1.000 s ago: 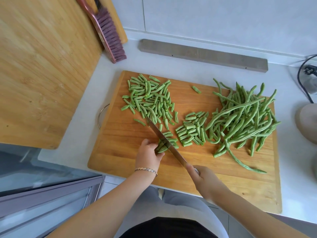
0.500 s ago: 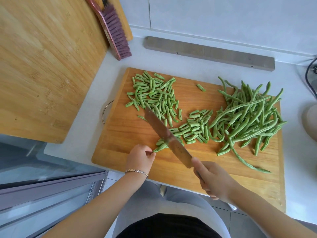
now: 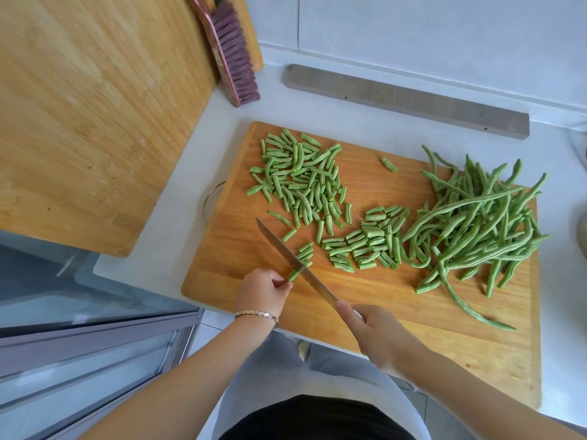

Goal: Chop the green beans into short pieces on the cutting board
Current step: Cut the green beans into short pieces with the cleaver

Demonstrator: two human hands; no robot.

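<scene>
The left hand has its fingers curled together, pinching the near ends of a small bundle of green beans low over the cutting board. A thin bracelet circles that wrist. The right hand is wrapped tight round the handle of a knife, with 1 finger stretched forward onto the base of the blade; the handle itself is hidden in the grip. The blade lies slantwise across the bundle, just beyond the left fingertips. Whether its edge has reached the wood cannot be told.

The cut pieces lie in 2 heaps, a large one at the board's far left and a smaller one in the middle, with 1 stray piece beyond them. The uncut long beans are piled on the right half.

The board rests on a pale counter, with a metal ring at its left edge. A larger bamboo board fills the left. A brush with purplish bristles leans in the far corner, and a grey bar lies along the white tiled wall.
</scene>
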